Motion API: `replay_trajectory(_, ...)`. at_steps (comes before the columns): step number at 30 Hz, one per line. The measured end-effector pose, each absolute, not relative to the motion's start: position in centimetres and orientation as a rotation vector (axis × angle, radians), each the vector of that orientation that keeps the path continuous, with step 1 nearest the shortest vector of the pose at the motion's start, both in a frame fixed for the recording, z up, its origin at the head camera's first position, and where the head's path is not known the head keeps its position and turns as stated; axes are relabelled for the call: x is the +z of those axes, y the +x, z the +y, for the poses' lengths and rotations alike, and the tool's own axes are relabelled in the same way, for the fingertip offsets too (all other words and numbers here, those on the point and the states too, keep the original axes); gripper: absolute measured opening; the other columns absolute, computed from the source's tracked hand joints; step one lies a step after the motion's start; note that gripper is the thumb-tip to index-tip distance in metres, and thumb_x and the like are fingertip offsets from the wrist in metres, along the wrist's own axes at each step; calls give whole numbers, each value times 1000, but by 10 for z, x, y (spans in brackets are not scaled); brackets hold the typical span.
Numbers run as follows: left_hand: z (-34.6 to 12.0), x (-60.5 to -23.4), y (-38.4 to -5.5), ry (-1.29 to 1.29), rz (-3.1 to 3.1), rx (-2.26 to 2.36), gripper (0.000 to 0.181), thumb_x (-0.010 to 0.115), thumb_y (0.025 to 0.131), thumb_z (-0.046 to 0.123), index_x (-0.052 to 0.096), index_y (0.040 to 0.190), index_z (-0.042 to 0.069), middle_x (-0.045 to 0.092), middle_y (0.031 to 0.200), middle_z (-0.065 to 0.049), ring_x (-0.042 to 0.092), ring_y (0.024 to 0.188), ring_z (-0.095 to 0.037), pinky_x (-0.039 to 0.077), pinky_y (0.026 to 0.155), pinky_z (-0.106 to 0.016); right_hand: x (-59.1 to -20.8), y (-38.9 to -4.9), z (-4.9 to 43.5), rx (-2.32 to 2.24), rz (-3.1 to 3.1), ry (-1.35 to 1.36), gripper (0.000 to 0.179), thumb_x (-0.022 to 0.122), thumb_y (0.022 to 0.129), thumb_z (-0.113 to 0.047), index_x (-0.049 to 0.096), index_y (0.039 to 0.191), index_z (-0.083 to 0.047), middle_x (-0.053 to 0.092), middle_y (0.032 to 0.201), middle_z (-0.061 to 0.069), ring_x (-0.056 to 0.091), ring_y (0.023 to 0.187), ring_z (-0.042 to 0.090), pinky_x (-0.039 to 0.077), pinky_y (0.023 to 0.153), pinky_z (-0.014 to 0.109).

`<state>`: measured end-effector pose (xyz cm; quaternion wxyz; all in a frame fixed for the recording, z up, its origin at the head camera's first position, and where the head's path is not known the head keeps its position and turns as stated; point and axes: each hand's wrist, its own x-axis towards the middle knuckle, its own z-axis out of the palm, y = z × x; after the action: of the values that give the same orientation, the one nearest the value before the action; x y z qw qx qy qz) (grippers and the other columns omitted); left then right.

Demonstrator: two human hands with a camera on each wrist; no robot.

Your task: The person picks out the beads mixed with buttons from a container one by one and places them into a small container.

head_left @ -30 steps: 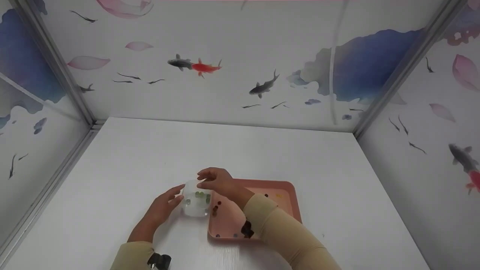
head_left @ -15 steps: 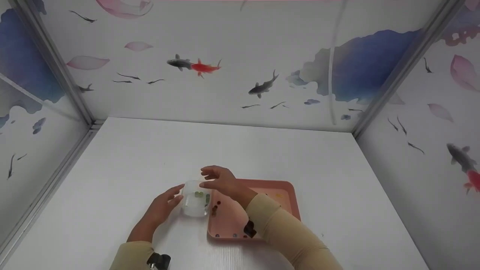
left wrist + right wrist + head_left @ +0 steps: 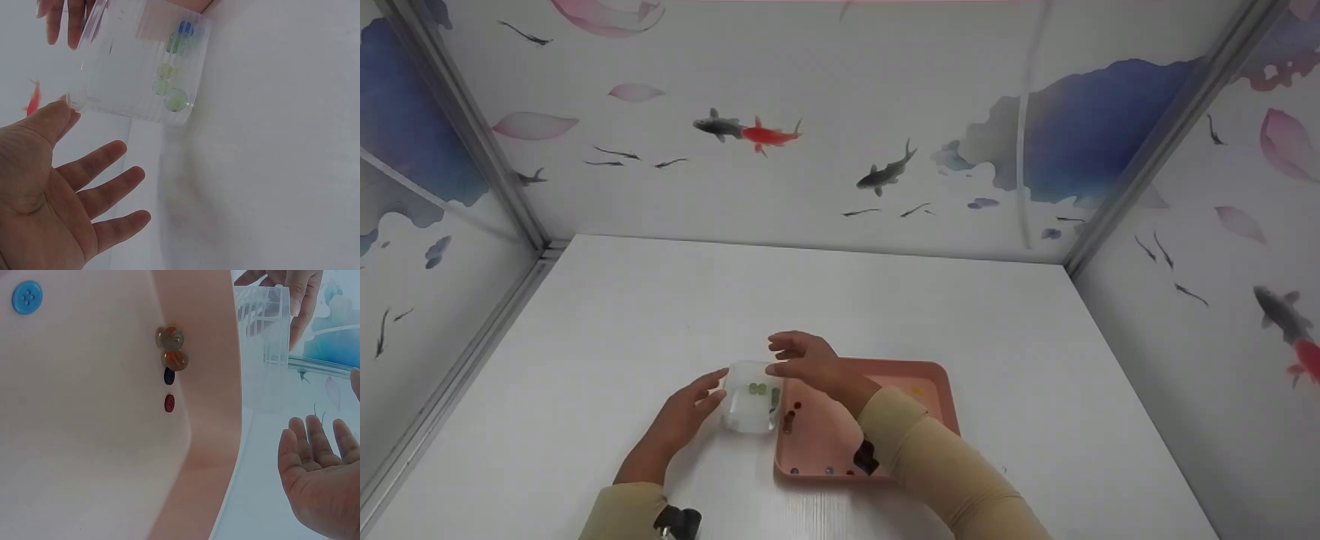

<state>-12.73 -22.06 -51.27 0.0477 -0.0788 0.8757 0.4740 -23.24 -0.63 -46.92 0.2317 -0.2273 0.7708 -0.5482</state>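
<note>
A clear plastic box (image 3: pixel 750 412) stands against the tray's left edge. Inside it, in the left wrist view, are pale green marbles (image 3: pixel 175 100), a green piece (image 3: pixel 174 43) and a blue piece (image 3: pixel 185 28). My left hand (image 3: pixel 682 412) touches the box's left side near the rim, its other fingers spread straight. Over the box's far right corner hovers my right hand (image 3: pixel 810 367), fingers loosely extended and holding nothing. The pink tray (image 3: pixel 817 450) lies partly beneath the right forearm, which hides some of its contents.
In the tray lie orange-streaked marbles (image 3: pixel 175 359), a dark blue button (image 3: pixel 169 376), a red button (image 3: pixel 169 403) and a bright blue button (image 3: pixel 27 297). A yellow piece (image 3: pixel 917 391) sits at its far right. Patterned panels (image 3: pixel 810 187) enclose the white table (image 3: pixel 622 300).
My right hand has drawn slightly rightward from above the box. A small round piece near the box's left side is no longer visible there. The left hand has stayed put.
</note>
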Motion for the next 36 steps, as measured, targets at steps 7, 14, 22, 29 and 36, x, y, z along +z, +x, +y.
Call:
replay_trajectory(7,-221,-512,-127,-238,2676,1425,50,50,101,35,43,146,15,45,143,-24,40,133,-46,36,104,-61,-471,-234,-3,-1521,2112,-578,48,74,87,-18,58,132,-12,59,130,9,55,121,24,49,98,38)
replay_trajectory(14,-221,-514,-127,-241,2667,1439,55,50,99,43,43,147,16,45,144,-23,39,133,-45,35,105,-61,-471,-236,1,-1505,2118,-558,47,74,87,-20,59,131,-13,60,130,9,56,120,23,49,98,38)
replay_trajectory(22,-223,-516,-127,-236,2660,1463,60,49,97,49,43,147,16,44,145,-23,39,134,-45,35,106,-61,-471,-239,6,-1483,2127,-569,48,73,88,-18,58,132,-11,60,129,8,56,120,24,49,98,38)
replay_trajectory(29,-222,-515,-127,-251,2661,1437,56,48,99,44,41,147,17,44,145,-22,39,134,-45,36,105,-61,-474,-242,14,-1510,2104,-614,48,70,90,-14,54,135,-4,58,131,16,57,119,27,50,96,37)
replay_trajectory(36,-221,-515,-127,-245,2672,1431,52,48,101,38,41,147,16,44,144,-23,39,134,-45,36,104,-61,-477,-244,17,-1543,2077,-548,47,71,90,-15,56,132,-5,57,132,19,60,114,25,52,94,37)
